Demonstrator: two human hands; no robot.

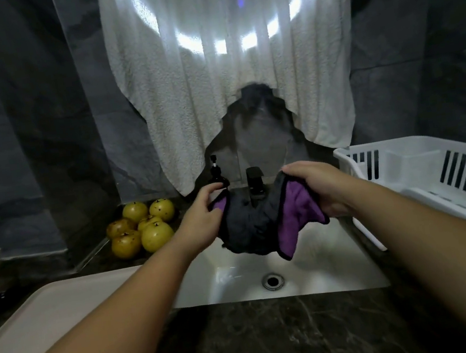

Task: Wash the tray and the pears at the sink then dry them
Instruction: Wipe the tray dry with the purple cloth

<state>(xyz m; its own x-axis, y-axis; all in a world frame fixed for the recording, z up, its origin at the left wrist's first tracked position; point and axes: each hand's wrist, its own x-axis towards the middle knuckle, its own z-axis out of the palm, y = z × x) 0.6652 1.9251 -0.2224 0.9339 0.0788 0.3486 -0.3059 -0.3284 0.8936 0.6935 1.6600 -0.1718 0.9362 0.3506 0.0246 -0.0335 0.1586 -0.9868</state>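
Both hands pinch a dark grey and purple cloth (258, 223) over the white sink (323, 271), left hand (202, 221) and right hand (318, 185) at opposite edges, probably spreading it for drying. Pears (140, 226) sit left of the left hand; the tray (65, 313) lies nearer, bottom left.

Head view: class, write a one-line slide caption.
Both hands, left and right, hold a purple-and-black cloth over the sink, pears waiting beside.
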